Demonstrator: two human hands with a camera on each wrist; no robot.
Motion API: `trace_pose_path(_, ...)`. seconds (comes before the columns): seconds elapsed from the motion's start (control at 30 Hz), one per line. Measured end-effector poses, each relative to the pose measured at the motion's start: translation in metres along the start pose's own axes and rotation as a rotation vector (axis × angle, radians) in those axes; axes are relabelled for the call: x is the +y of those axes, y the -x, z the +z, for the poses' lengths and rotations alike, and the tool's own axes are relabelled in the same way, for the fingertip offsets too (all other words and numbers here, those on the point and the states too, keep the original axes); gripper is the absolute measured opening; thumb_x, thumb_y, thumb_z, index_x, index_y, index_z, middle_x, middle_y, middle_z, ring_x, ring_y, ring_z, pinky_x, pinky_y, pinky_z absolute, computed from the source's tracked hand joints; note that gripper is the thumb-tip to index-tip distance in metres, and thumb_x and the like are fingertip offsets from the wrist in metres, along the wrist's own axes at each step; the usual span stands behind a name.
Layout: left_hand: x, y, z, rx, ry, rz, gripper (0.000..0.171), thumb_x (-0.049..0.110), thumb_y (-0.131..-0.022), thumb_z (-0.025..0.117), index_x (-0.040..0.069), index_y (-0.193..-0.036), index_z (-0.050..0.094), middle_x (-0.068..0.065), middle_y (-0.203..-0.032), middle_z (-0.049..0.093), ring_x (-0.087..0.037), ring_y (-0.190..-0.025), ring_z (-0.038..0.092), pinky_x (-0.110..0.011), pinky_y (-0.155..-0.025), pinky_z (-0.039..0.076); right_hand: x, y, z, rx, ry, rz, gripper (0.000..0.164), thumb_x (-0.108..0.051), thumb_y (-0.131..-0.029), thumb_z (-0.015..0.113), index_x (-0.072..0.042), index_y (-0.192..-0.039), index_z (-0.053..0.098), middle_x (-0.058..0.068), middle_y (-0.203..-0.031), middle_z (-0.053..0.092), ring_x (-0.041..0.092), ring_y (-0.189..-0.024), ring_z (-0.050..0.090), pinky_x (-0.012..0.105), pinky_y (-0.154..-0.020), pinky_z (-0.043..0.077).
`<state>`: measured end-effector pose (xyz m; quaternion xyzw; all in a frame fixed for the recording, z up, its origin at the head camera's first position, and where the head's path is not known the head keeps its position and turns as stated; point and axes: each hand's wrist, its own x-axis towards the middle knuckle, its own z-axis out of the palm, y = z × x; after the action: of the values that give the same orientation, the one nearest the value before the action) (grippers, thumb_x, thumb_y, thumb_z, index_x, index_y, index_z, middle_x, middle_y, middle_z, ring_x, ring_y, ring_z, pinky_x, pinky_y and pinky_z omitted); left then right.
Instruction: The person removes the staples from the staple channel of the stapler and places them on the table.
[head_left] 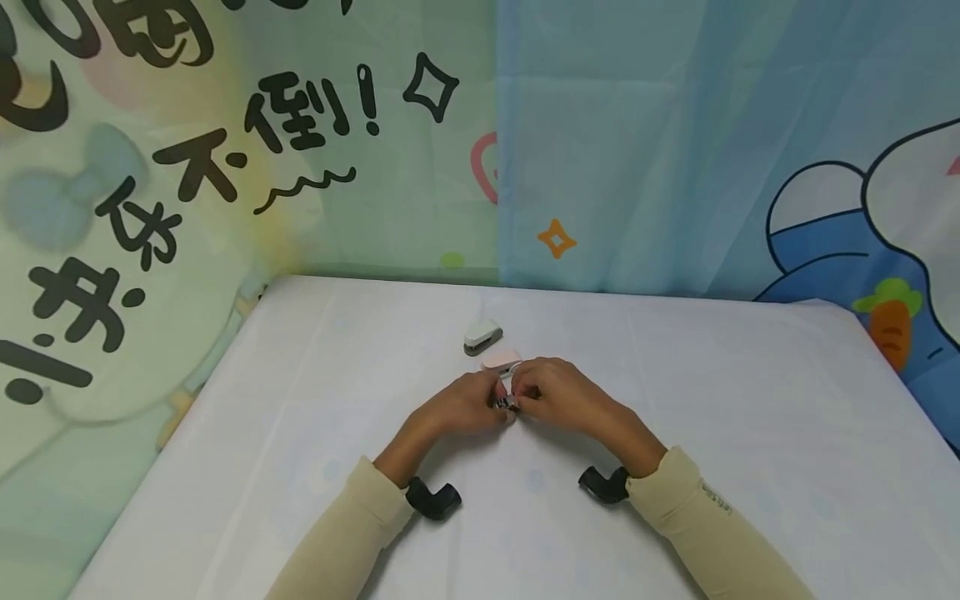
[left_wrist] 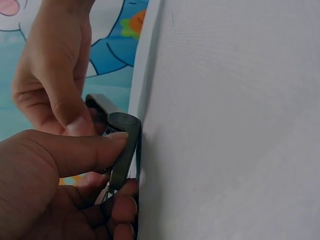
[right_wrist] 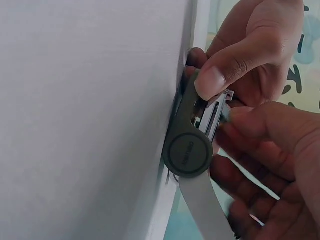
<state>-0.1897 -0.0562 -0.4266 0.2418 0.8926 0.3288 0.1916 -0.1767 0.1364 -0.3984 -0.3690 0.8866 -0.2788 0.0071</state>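
Observation:
A small stapler with a dark grey-green body [right_wrist: 188, 155] and a pale top arm [right_wrist: 202, 202] is swung wide apart between the two hands. Its metal staple tray [right_wrist: 215, 117] lies exposed. My left hand [head_left: 468, 404] grips the body, thumb pressed along its side and fingers curled beneath. From the other side, my right hand [head_left: 558, 392] pinches at the tray with thumb and fingertips; I cannot tell whether a loose piece sits between them. In the left wrist view the round hinge [left_wrist: 124, 120] shows just past the left thumb.
Beyond the hands, a white and grey stapler [head_left: 482, 336] stands on the white-covered table [head_left: 337, 358]. A pale pink piece [head_left: 501, 358] lies between it and the hands, partly covered. Printed curtains [head_left: 600, 150] hang behind the table's far edge.

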Motion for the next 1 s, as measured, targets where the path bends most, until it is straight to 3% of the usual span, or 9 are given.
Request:
trace_pose_path(0.17,-0.004,0.001,-0.002,-0.008,0.003,0.005,0.021,0.020,-0.087,0.074,0.012,-0.097,0.057,0.001,-0.082,0.058,-0.013,-0.073,0.051,-0.030,-0.066,0.042,0.003,-0.001,0.000,0.129,0.066,-0.059,0.008,-0.006,-0.083,0.074,-0.013,-0.077,0.075,-0.006,-0.088,0.069,0.013,-0.084,0.060,0.042,-0.079,0.039)
trace_pose_path(0.3,-0.007,0.001,-0.006,-0.035,0.005,0.022,0.022,0.019,-0.087,0.074,0.010,-0.101,0.059,0.001,-0.083,0.058,-0.013,-0.075,0.051,-0.028,-0.067,0.042,0.013,-0.001,-0.004,0.241,0.010,-0.056,0.007,-0.005,-0.083,0.073,-0.011,-0.080,0.076,-0.002,-0.092,0.071,0.018,-0.088,0.061,0.051,-0.084,0.034)
trace_pose_path(0.4,-0.008,0.000,-0.009,-0.061,0.020,0.053,0.022,0.017,-0.087,0.074,0.008,-0.102,0.060,0.001,-0.083,0.057,-0.012,-0.075,0.050,-0.028,-0.068,0.041,0.026,0.001,-0.012,0.299,-0.048,0.003,0.008,-0.003,-0.084,0.072,-0.009,-0.083,0.077,0.001,-0.093,0.072,0.022,-0.090,0.060,0.055,-0.089,0.032)
trace_pose_path(0.57,-0.010,-0.003,-0.008,-0.082,0.043,0.085,0.021,0.016,-0.087,0.074,0.008,-0.100,0.060,0.001,-0.081,0.057,-0.011,-0.074,0.049,-0.026,-0.067,0.040,0.052,0.003,-0.025,0.329,-0.087,0.173,0.006,-0.005,-0.088,0.071,-0.006,-0.089,0.077,0.007,-0.098,0.071,0.029,-0.100,0.060,0.054,-0.099,0.033)
trace_pose_path(0.67,-0.010,-0.004,-0.007,-0.092,0.049,0.089,0.020,0.016,-0.087,0.074,0.009,-0.100,0.060,0.001,-0.081,0.056,-0.011,-0.073,0.048,-0.026,-0.066,0.040,0.066,0.001,-0.028,0.340,-0.103,0.234,0.006,-0.005,-0.089,0.070,-0.003,-0.089,0.076,0.010,-0.099,0.071,0.030,-0.099,0.060,0.052,-0.093,0.039)
trace_pose_path(0.77,-0.010,-0.003,-0.006,-0.102,0.049,0.080,0.020,0.016,-0.088,0.073,0.009,-0.100,0.059,0.001,-0.081,0.056,-0.011,-0.073,0.048,-0.025,-0.067,0.039,0.078,-0.003,-0.029,0.331,-0.113,0.280,0.008,-0.007,-0.090,0.069,-0.003,-0.090,0.076,0.011,-0.097,0.071,0.028,-0.092,0.061,0.046,-0.078,0.046)
trace_pose_path(0.9,-0.010,-0.002,-0.006,-0.102,0.053,0.076,0.019,0.016,-0.088,0.073,0.009,-0.100,0.060,0.001,-0.080,0.056,-0.010,-0.073,0.048,-0.025,-0.066,0.039,0.092,-0.015,-0.029,0.319,-0.076,0.395,0.012,-0.009,-0.091,0.066,-0.003,-0.092,0.076,0.012,-0.094,0.071,0.024,-0.079,0.060,0.036,-0.064,0.046)
trace_pose_path(1.0,-0.010,-0.003,-0.006,-0.092,0.055,0.080,0.019,0.016,-0.088,0.073,0.009,-0.100,0.060,0.001,-0.079,0.056,-0.010,-0.072,0.048,-0.025,-0.066,0.039,0.098,-0.024,-0.031,0.306,-0.036,0.494,0.016,-0.010,-0.090,0.064,0.000,-0.093,0.076,0.015,-0.097,0.070,0.025,-0.078,0.059,0.035,-0.063,0.046)
